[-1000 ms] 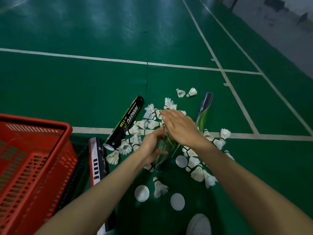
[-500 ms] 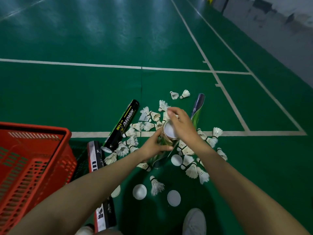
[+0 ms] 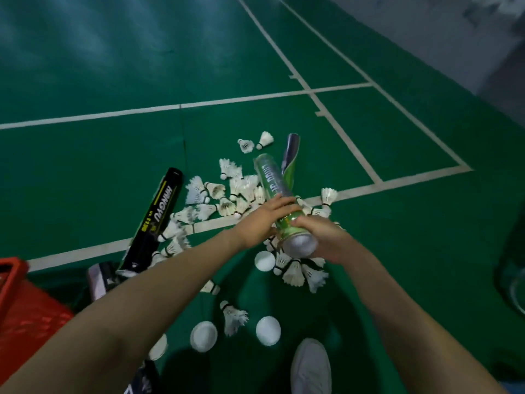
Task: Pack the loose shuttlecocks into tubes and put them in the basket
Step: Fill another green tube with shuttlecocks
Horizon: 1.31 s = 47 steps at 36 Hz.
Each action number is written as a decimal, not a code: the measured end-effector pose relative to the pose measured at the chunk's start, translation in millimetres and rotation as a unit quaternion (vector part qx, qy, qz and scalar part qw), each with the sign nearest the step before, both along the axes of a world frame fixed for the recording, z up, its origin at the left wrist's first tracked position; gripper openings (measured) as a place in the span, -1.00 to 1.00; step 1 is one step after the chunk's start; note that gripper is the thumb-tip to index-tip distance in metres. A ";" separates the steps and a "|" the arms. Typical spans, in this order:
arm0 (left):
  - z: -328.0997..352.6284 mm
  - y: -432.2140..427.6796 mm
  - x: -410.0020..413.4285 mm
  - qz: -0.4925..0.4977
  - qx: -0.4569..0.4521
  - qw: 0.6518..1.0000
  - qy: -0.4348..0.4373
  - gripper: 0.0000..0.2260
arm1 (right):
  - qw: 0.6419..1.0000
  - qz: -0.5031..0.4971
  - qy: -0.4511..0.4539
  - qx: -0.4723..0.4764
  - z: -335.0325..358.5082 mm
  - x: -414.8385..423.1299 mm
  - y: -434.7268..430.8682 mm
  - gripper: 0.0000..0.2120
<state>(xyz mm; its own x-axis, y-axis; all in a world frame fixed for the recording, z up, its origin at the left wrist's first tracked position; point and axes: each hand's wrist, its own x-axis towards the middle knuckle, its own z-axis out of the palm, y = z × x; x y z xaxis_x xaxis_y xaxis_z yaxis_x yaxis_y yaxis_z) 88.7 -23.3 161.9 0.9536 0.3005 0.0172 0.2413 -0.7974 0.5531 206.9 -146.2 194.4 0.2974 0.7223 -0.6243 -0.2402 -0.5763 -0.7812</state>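
Observation:
I hold a green shuttlecock tube (image 3: 271, 179) tilted away from me above the court floor, its capped silver end toward the camera. My left hand (image 3: 262, 223) grips its middle from the left. My right hand (image 3: 326, 237) grips the near end. Under and around the tube lies a pile of several loose white shuttlecocks (image 3: 227, 194). A black tube (image 3: 154, 220) lies at the left and a dark blue-green tube (image 3: 291, 152) behind the held one. The corner of the red basket (image 3: 20, 305) shows at the lower left.
White round tube caps (image 3: 203, 336) (image 3: 268, 330) (image 3: 264, 260) lie on the green floor near my white shoe (image 3: 311, 368). Another tube with a white label (image 3: 100, 280) lies beside the basket. White court lines cross the floor behind the pile.
The green tube stood upright while my right hand pressed a cap onto its top. Both hands have since lifted it and tipped it, capped end toward me. The view swung right, away from the basket.

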 end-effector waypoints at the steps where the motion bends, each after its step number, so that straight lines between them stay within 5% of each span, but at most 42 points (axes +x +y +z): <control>1: -7.9 -3.8 11.3 0.001 0.001 1.000 -0.001 -0.33 | 0.999 -0.043 0.012 0.016 -11.4 3.7 -3.7 -0.59; 5: -50.2 -21.0 49.4 0.029 -0.061 0.998 -0.009 -0.29 | 0.982 -0.184 -0.043 0.029 -67.3 22.4 -32.3 -0.52; 8: -83.6 -37.3 64.6 0.038 -0.107 0.992 0.052 -0.45 | 0.969 -0.224 -0.102 0.032 -100.5 37.9 -53.7 -0.35; 15: -168.2 -70.9 66.9 0.010 -0.023 0.978 0.206 -0.45 | 0.931 -0.266 -0.250 -0.019 -173.5 60.8 -95.8 -0.61; 20: -201.7 -81.1 59.6 0.015 0.038 0.960 0.277 -0.41 | 0.903 -0.291 -0.294 -0.114 -213.2 64.8 -109.0 -0.35; 28: -210.7 -90.8 52.0 0.023 0.023 0.961 0.275 -0.35 | 0.905 -0.200 -0.331 -0.176 -230.0 72.9 -113.4 -0.13; 35: -191.2 -91.1 54.4 0.043 0.011 0.964 0.261 -0.43 | 0.876 -0.164 -0.403 -0.207 -217.2 81.3 -112.7 -0.21; 47: -159.3 -86.6 48.2 0.037 -0.011 0.964 0.263 -0.53 | 0.879 -0.060 -0.433 -0.190 -183.7 72.8 -94.1 -0.43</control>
